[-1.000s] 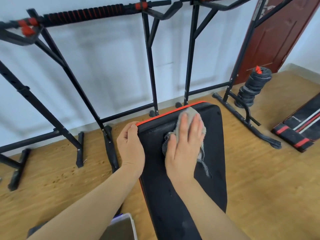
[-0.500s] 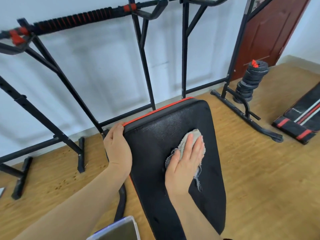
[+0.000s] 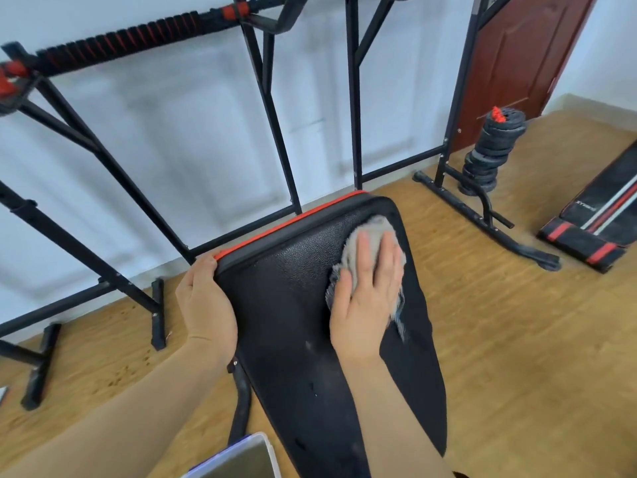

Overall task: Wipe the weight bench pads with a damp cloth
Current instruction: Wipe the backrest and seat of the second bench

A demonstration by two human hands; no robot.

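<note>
The right hand [image 3: 368,294] lies flat on the grey cloth [image 3: 374,232]. Its fingers are straight and close together, and they press the cloth down on the black bench pad [image 3: 286,322]. The cloth is near the far right corner of the pad. Its frayed edges stick out from under the hand on both sides.

The left hand [image 3: 206,305] grips the left edge of the pad, right by the far left corner. The back of this hand faces up (most of its fingers are hidden). Both bare forearms reach in from the bottom of the view.

The pad has a bumpy black skin and a red strip [image 3: 293,220] along its far end. Under it is a wooden floor [image 3: 517,357]. Black metal frames [image 3: 354,98] stand by the white wall [image 3: 189,150]. One of them carries a bar [image 3: 127,43] wrapped in black and red.

A dark red door [image 3: 517,63] is at the far right. Near it stands a stack of black weight plates [image 3: 489,150] with a red tip on top. A second pad [image 3: 606,215], black with red and white stripes, lies on the floor at the right. It has small white letters, but they are too blurry to read.

The corner of a clear box [image 3: 241,457] shows at the bottom edge.
</note>
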